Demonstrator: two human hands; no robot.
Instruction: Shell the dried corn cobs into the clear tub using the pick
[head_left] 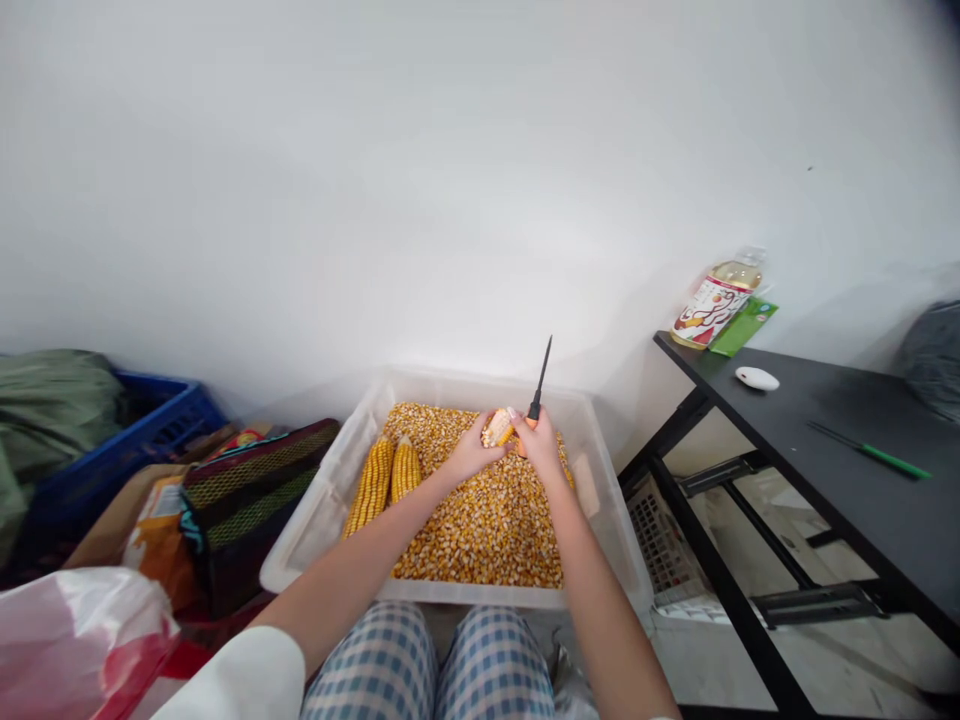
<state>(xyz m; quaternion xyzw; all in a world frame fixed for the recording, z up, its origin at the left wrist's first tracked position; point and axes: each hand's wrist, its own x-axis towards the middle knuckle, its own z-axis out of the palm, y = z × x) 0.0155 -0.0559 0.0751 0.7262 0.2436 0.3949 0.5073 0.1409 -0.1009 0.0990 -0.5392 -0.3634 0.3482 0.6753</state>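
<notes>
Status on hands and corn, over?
Left hand holding corn cob. Right hand gripping black-shafted tool. Two more cobs left of hands. Nothing visible blocking the held cob.

Translucent tub [319, 547] holds a bed of loose corn kernels [472, 545]; two yellow cobs [370, 485] lie side by side at its left. Black table [799, 412], right side: labelled bottle [712, 308] and green packet [744, 327] stand together at far corner; white oval object [757, 378] and green-handled tool [892, 460] lie nearer.
</notes>
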